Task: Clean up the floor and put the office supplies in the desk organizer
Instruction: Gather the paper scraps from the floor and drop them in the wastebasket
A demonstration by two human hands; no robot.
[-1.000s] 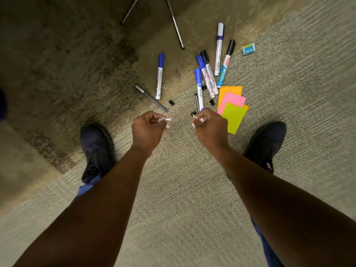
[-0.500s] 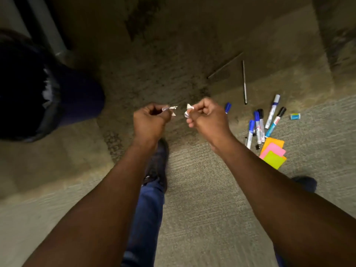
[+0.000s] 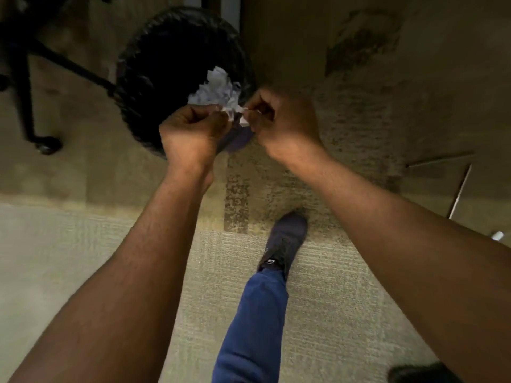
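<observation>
On the patterned carpet [image 3: 359, 313], a black waste bin [image 3: 154, 64] is being shown near a chair base [image 3: 30, 87], with crumpled white paper [image 3: 214, 88] lying inside it. Over the bin's near rim, small white paper scraps [image 3: 233, 111] are being pinched from both sides: the left hand [image 3: 190, 134] and the right hand [image 3: 282, 125] are being held curled, fingertips closed on the scraps. A dark shoe [image 3: 286, 239] is being set on the carpet below.
</observation>
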